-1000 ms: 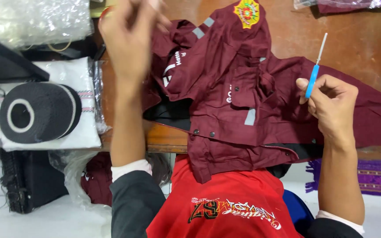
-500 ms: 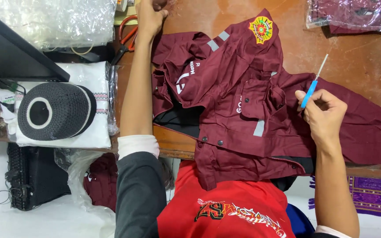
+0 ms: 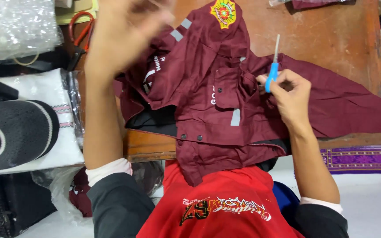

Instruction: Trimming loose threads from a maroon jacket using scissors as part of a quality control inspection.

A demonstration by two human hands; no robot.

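A clear plastic bag [image 3: 16, 26] sits in the upper left of the frame, its contents too hazy to make out. Below it, at the left edge, another clear wrapper holds a folded white cloth [image 3: 45, 119] with a black cap [image 3: 12, 132] resting on top. Red-handled scissors [image 3: 79, 37] lie beside the bag.

The maroon jacket [image 3: 225, 88] is spread over the brown wooden bench [image 3: 327, 31] in the centre of the frame, its lower edge hanging over the near side toward the person's red shirt [image 3: 212, 202]. A round badge [image 3: 222, 12] shows at the top of the cloth.

The right hand [image 3: 289, 94] rests on the jacket right of centre, fingers pinching a small blue-handled tool [image 3: 273, 66] that points upward. The left hand [image 3: 124, 31] is lifted in the upper left, above the jacket's edge; it is blurred, and I cannot tell how its fingers are set.

A purple patterned mat [image 3: 362, 158] lies on the white floor at lower right.
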